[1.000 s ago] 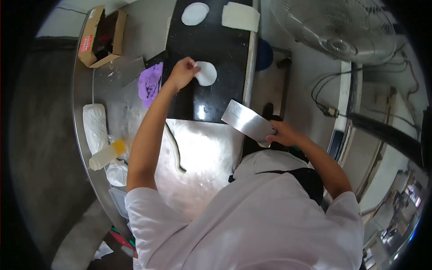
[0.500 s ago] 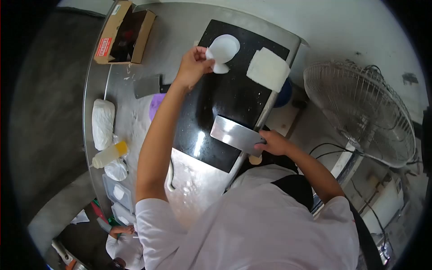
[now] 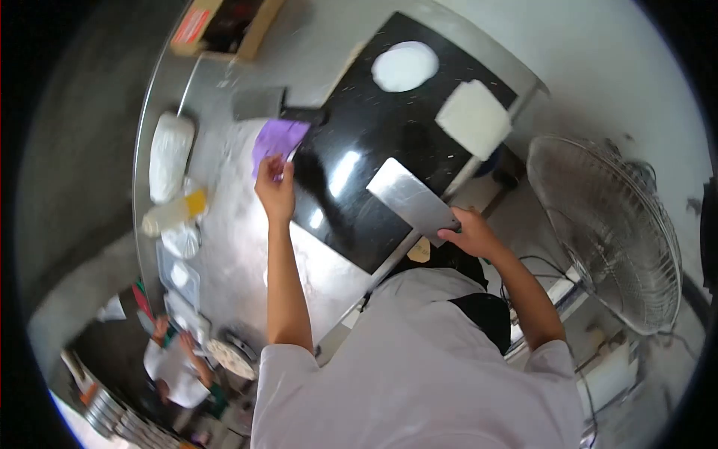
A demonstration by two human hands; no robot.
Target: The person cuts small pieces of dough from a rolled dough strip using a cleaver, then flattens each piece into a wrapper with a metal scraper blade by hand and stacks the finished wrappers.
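Over the right edge of the black board [image 3: 366, 135], toward its near end, the right hand [image 3: 473, 232] holds a broad metal blade [image 3: 413, 196], thumb and fingers closed on its handle end; whether the blade touches the board, I cannot tell. At the board's left edge, the left hand [image 3: 275, 191] hangs in front of a purple cloth [image 3: 280, 137], fingers bent in toward the thumb; whether it pinches or touches anything cannot be made out.

On the board's far end lies a white disc [image 3: 404, 66], and across the far part of its right edge an off-white square pad [image 3: 475, 120]. Left of the board, a cleaver [image 3: 258, 103] lies with its dark handle toward it.

Farther left and beyond the board stands a cardboard box [image 3: 258, 37] bearing a red label [image 3: 193, 25], its pale lettering too blurred to read. Well left of the board are a white bag [image 3: 170, 157] and a bottle [image 3: 176, 215], yellow at one end. Right of the board stands a wire-caged fan [image 3: 606, 232].
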